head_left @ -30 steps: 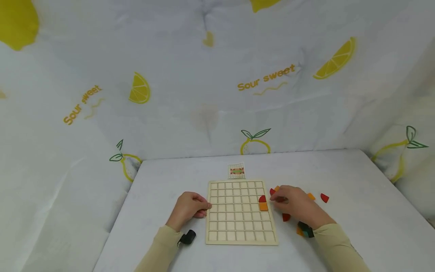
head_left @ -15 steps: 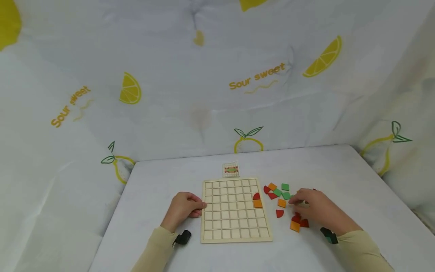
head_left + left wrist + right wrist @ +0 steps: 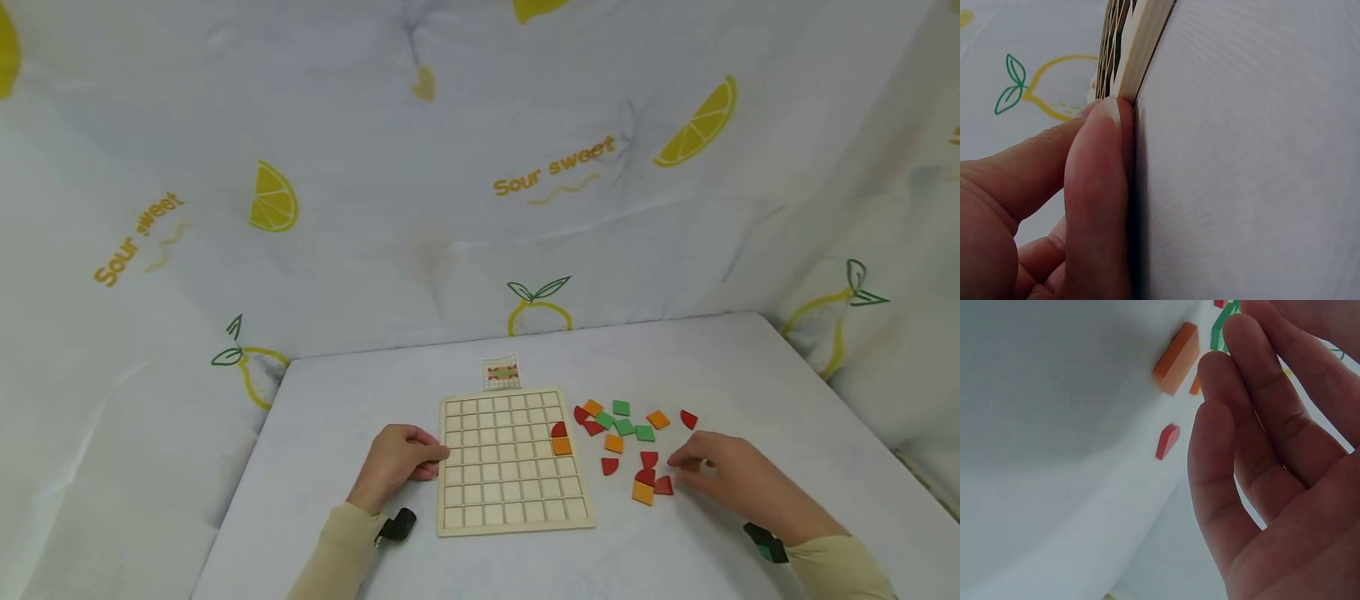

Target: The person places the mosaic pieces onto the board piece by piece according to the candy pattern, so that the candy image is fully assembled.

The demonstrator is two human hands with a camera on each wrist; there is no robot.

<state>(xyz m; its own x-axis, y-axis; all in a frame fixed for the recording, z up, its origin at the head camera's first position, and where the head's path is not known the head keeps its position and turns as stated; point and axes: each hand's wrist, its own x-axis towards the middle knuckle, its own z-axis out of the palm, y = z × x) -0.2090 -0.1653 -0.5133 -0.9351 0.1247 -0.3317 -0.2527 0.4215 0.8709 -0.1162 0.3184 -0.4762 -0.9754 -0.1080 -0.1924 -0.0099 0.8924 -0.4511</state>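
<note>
A pale wooden grid board (image 3: 516, 531) lies flat on the table. My left hand (image 3: 396, 463) pinches its left edge between thumb and fingers, as the board edge (image 3: 1141, 56) at the fingertips in the left wrist view shows. In the board's right column sit a red quarter-round tile (image 3: 559, 430) and an orange square tile (image 3: 561, 447). Off to the right, my right hand (image 3: 731, 479) hovers with loosely bent fingers, nothing between them. Nearest to it are red tiles (image 3: 663, 485) and an orange square tile (image 3: 642, 492). The right wrist view has a red tile (image 3: 1167, 441) beyond the fingers.
Several green square tiles (image 3: 625, 427), more orange tiles (image 3: 657, 419) and red tiles (image 3: 688, 419) are scattered right of the board. Behind the board a small pattern card (image 3: 501, 372) lies on the table. A white lemon-print cloth (image 3: 420, 275) rises behind the table.
My right hand has moved right, from beside the board to past the tiles, uncovering them. The left hand stays at the board's edge. The head view has shifted slightly to the right.
</note>
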